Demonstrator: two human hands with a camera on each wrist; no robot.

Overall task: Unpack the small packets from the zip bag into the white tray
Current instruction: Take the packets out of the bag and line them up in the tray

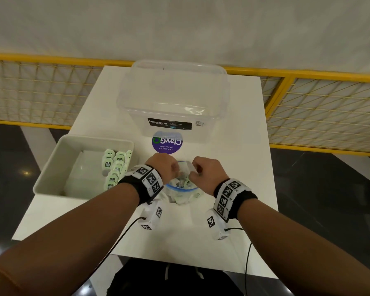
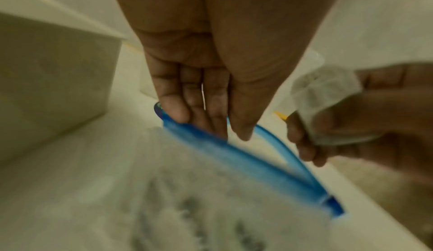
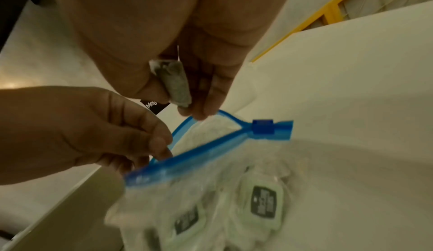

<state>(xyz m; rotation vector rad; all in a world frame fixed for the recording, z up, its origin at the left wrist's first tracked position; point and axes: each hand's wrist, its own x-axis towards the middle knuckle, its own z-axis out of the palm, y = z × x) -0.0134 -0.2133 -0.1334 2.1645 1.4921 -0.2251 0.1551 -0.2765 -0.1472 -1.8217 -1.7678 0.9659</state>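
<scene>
Left hand [image 3: 77, 134] pinching the zip bag [image 3: 211, 186] rim open – right hand [image 3: 178, 51] gripping one packet [image 3: 174, 84] above it.

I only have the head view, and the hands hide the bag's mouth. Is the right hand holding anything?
Observer: Yes, the right hand grips one small packet above the zip bag.
Operator: What is the left hand doing?
Observer: The left hand pinches the bag's blue zip edge, holding the mouth open.
Operator: Where is the slider?
Observer: The slider sits at the zip's end, on the right in the right wrist view.
</scene>
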